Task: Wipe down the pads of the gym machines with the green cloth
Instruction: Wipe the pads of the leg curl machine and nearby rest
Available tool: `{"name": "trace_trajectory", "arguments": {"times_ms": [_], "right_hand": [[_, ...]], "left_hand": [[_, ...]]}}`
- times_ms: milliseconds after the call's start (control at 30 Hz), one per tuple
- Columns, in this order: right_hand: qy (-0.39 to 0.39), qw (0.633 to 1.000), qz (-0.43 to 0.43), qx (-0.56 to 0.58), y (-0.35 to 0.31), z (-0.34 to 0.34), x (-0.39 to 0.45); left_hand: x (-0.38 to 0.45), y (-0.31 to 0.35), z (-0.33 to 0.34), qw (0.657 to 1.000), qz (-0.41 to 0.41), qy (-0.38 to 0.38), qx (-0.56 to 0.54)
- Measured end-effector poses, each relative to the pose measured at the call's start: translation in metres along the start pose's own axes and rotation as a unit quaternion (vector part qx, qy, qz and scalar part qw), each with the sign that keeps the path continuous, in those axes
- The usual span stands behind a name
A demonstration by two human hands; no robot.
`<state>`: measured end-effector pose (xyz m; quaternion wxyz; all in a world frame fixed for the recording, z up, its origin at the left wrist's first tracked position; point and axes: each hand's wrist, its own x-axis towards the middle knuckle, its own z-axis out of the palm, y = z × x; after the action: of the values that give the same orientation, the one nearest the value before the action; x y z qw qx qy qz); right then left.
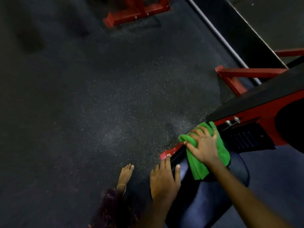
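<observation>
The green cloth (222, 150) lies bunched on the far end of a dark blue seat pad (238, 186) at the lower right. My right hand (203, 143) presses down on the cloth with fingers spread, covering its middle. My left hand (164, 180) rests on the pad's left edge, fingers straight, thumb on the pad top and fingertips reaching the red frame end (171, 152). Beyond the cloth sits the machine's red and black frame (256, 112) with two bolts.
Dark speckled rubber floor (98, 112) fills the left and centre. My bare foot (125, 173) stands beside the pad. Red machine legs sit at the top (138, 12) and at the right (243, 74). A grey bar (218, 37) runs diagonally along a dark panel.
</observation>
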<state>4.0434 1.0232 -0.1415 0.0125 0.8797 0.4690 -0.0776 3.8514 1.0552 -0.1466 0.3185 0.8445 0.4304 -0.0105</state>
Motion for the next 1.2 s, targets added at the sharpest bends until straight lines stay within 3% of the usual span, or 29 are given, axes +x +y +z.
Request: {"name": "trace_trajectory", "arguments": {"times_ms": [133, 267, 400, 467, 600, 733, 800, 900, 1067, 1200], "right_hand": [[-0.001, 0.993, -0.111, 0.028, -0.036, 0.007, -0.04], [0.0, 0.981, -0.194, 0.026, 0.003, 0.009, -0.016], [-0.011, 0.999, -0.03, 0.019, 0.025, 0.002, 0.007], [-0.005, 1.0, 0.007, 0.019, 0.009, -0.001, 0.009], [-0.027, 0.998, -0.038, 0.045, -0.017, 0.0, -0.025], [-0.066, 0.99, -0.123, 0.016, 0.013, -0.007, -0.015], [-0.08, 0.994, -0.075, 0.02, 0.029, -0.012, 0.0], [-0.082, 0.996, 0.011, 0.028, 0.027, -0.009, 0.003], [-0.088, 0.994, -0.062, 0.019, 0.046, -0.006, 0.008], [-0.083, 0.995, 0.045, 0.024, 0.061, -0.007, 0.029]], "left_hand": [[0.0, -0.003, 0.006, 0.999, 0.0, 0.045, 0.004], [0.003, -0.005, 0.011, 0.999, 0.012, 0.053, -0.003], [0.001, -0.002, 0.004, 1.0, 0.004, 0.029, 0.006], [0.007, -0.002, -0.001, 1.0, 0.001, 0.01, -0.013], [0.007, 0.005, -0.009, 0.998, -0.029, -0.049, -0.036], [0.02, 0.016, -0.018, 0.991, -0.072, -0.109, -0.031], [0.041, 0.028, -0.014, 0.99, -0.058, -0.122, -0.025], [0.063, 0.048, -0.002, 0.989, 0.026, -0.142, 0.009], [0.07, 0.056, 0.009, 0.988, 0.043, -0.135, 0.058], [0.073, 0.053, 0.008, 0.986, 0.036, -0.159, 0.034]]}}
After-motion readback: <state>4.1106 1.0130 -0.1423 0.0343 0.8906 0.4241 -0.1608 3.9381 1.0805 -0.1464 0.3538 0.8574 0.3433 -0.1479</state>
